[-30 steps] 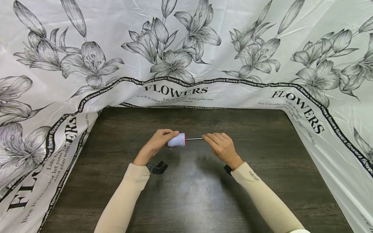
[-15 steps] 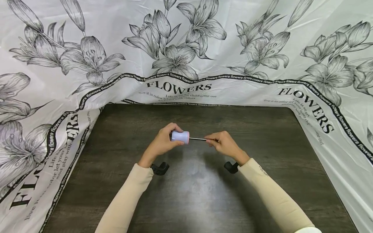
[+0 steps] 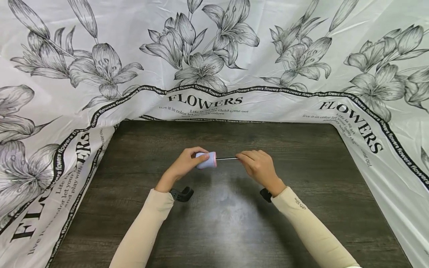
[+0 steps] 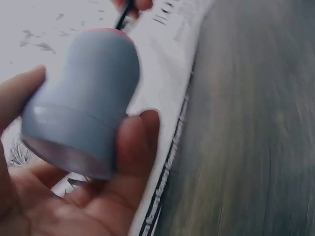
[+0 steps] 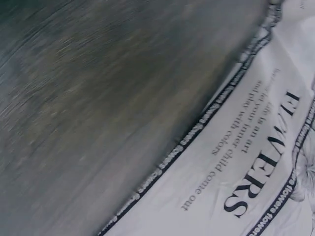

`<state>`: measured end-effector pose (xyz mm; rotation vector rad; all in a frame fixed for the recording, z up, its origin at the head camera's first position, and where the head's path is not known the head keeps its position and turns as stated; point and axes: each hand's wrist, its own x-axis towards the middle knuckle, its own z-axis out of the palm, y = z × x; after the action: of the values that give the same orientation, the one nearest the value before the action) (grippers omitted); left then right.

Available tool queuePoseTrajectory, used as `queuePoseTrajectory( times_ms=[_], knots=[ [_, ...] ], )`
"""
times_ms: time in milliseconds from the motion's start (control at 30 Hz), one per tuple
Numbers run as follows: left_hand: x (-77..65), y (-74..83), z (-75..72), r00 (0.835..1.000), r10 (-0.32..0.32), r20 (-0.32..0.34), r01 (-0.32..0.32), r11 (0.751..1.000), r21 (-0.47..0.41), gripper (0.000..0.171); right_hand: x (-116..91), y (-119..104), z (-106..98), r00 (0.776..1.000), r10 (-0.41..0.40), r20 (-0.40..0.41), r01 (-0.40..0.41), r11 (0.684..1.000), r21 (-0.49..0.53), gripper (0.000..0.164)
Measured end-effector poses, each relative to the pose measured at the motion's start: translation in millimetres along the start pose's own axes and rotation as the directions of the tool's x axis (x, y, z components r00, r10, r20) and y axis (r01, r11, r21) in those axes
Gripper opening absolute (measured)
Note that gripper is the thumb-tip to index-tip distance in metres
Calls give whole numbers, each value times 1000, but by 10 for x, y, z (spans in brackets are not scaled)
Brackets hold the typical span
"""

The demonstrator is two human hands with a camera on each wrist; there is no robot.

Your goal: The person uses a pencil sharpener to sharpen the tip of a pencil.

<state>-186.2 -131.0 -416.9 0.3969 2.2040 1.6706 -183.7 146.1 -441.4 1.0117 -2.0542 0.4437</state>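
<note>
A pale lavender-blue, waisted cylinder with a pink-edged end (image 3: pixel 209 160) is held in the air above the table, between the two hands. Into its pink end a thin, straight, shiny metal rod (image 3: pixel 226 159) is set, roughly level. In the left wrist view, the wider end is shown as a paler face framed by a blue rim; whether it is hollow, or what is inside, cannot be told. The cylinder is gripped by the left hand (image 3: pixel 183 163), its fingers and thumb curved around the sides. The rod's far end is pinched by the fingertips of the right hand (image 3: pixel 259 166). Both arms are covered by cream sleeves (image 3: pixel 142 227). The dark, wood-grained table (image 3: pixel 301 160) is bordered by white cloth (image 3: pixel 130 22) printed with grey lilies and black lettering.
</note>
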Motion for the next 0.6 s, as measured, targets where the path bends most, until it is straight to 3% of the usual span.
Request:
queuePoseTrajectory(
  times_ms=[133,267,367,467,533,600],
  knots=[
    [11,37,-5,995,-80,62,89,984,-156,35,-52,-16,51,988,-95,-125,82,991,-106,18],
    [22,36,37,994,-81,79,92,984,-153,35,-96,-25,65,990,-69,-122,61,996,-68,19],
    [27,33,60,999,-20,41,23,997,-71,35,-95,-30,37,999,-14,-35,15,1000,4,17],
    [22,35,81,998,57,1,-57,996,73,33,-82,-35,-7,991,43,126,-61,988,144,12],
    [13,40,99,994,107,-13,-103,978,179,33,-56,-38,-40,961,103,255,-169,952,253,12],
    [3,42,117,988,151,-18,-141,955,262,33,-25,-36,-71,912,165,376,-300,893,336,12]
  ],
)
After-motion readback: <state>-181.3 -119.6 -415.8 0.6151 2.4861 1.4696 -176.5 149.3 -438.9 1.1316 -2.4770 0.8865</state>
